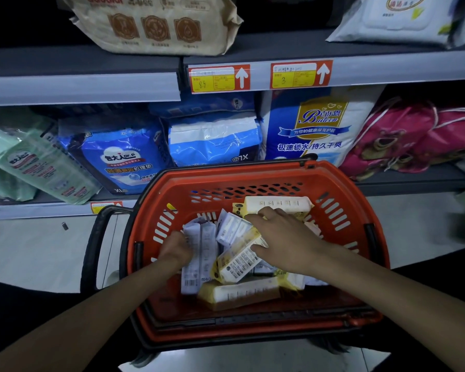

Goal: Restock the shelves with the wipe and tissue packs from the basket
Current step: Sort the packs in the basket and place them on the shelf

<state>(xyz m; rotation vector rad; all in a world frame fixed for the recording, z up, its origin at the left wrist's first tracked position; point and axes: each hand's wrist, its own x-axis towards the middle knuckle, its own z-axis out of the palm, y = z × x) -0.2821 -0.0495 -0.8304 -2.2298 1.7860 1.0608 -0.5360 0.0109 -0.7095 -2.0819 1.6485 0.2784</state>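
Observation:
An orange basket sits on the floor below me, holding several tissue and wipe packs. My left hand is inside it, fingers closed on a tall white pack at the left. My right hand lies over the middle of the pile, thumb and fingers around a yellow-and-white pack. A cream pack rests at the far side and another yellow pack lies at the near side. The shelves stand right behind the basket.
The lower shelf holds blue pad bags, a green bag, a large white-blue bag and pink bags. The upper shelf carries a beige wipe pack and a white wipe pack. Red-yellow price tags sit on the rail.

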